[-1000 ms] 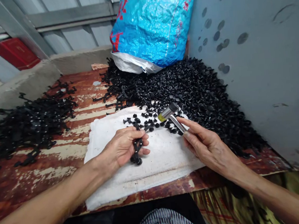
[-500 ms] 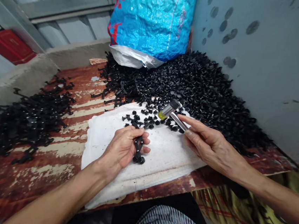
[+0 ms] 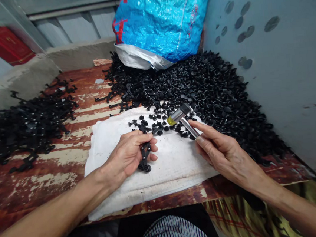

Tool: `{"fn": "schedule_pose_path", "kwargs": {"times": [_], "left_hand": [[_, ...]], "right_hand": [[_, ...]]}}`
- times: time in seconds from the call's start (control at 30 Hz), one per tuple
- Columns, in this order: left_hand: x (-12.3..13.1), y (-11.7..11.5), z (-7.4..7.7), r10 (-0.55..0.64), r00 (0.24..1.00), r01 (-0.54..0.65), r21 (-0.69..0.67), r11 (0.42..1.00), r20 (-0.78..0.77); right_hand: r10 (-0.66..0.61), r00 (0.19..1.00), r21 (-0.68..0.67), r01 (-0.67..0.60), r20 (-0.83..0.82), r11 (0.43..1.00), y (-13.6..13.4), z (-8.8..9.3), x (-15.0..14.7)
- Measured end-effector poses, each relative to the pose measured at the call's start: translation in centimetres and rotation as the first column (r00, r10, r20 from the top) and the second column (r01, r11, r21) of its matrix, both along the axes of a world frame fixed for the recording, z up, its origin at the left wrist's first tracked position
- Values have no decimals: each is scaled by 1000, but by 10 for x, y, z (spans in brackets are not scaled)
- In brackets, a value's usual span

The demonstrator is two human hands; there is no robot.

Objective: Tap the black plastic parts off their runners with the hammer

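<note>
My left hand point(image 3: 134, 148) is closed on a black jointed plastic part point(image 3: 145, 159), whose lower end hangs below the fingers with small round caps and shiny pins. My palm hides some of it. In my right hand point(image 3: 219, 146) is a small mallet point(image 3: 181, 114) with a metal head, a yellow tip and a metal handle; its head points up and left, above the cloth. Loose black round-headed plugs point(image 3: 159, 127) lie between the hands on a folded white cloth point(image 3: 176, 161).
A large heap of black plugs point(image 3: 207, 84) spreads at the back right beneath a blue sack point(image 3: 162, 21). Black jointed parts point(image 3: 30, 123) are piled at the left on the worn red tabletop point(image 3: 52, 184). A grey panel point(image 3: 289, 65) borders the right side.
The view has shifted slightly. Both hands keep nearly the same place and hold, the left with the black part, the right with the mallet.
</note>
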State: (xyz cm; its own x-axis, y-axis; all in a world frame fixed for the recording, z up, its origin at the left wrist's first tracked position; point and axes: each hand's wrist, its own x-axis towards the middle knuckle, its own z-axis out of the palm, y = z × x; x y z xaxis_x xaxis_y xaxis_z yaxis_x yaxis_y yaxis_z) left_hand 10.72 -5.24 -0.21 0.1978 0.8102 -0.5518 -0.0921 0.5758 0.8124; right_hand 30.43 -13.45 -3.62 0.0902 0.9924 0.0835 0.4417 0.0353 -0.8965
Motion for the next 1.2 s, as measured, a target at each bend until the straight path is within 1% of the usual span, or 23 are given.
{"fn": "schedule_pose_path", "kwargs": {"times": [0.13, 0.53, 0.67, 0.73, 0.9, 1.07, 1.2], "left_hand": [[0, 0, 1, 3, 1000, -3, 10, 1000, 1], [-2, 1, -5, 4, 1000, -4, 21, 1000, -10], [-3, 1, -7, -16, 1000, 17, 32, 999, -20], [-4, 2, -8, -22, 1000, 23, 54, 998, -15], [-7, 2, -11, -1, 999, 4, 80, 997, -37], [-6, 2, -11, -26, 999, 28, 72, 997, -24], [-3, 3, -8, -16, 999, 19, 63, 998, -42]], "right_hand": [[-4, 1000, 3, 4, 15, 1000, 0, -1, 0], [-9, 999, 28, 7, 54, 1000, 0, 1, 0], [-15, 994, 48, 10, 105, 999, 0, 0, 1], [1, 990, 66, -10, 138, 998, 1, 0, 1], [78, 971, 133, -110, 228, 985, 7, 1, -1], [69, 971, 131, -100, 227, 986, 7, -1, 0], [78, 967, 133, -112, 243, 985, 7, -4, 1]]}}
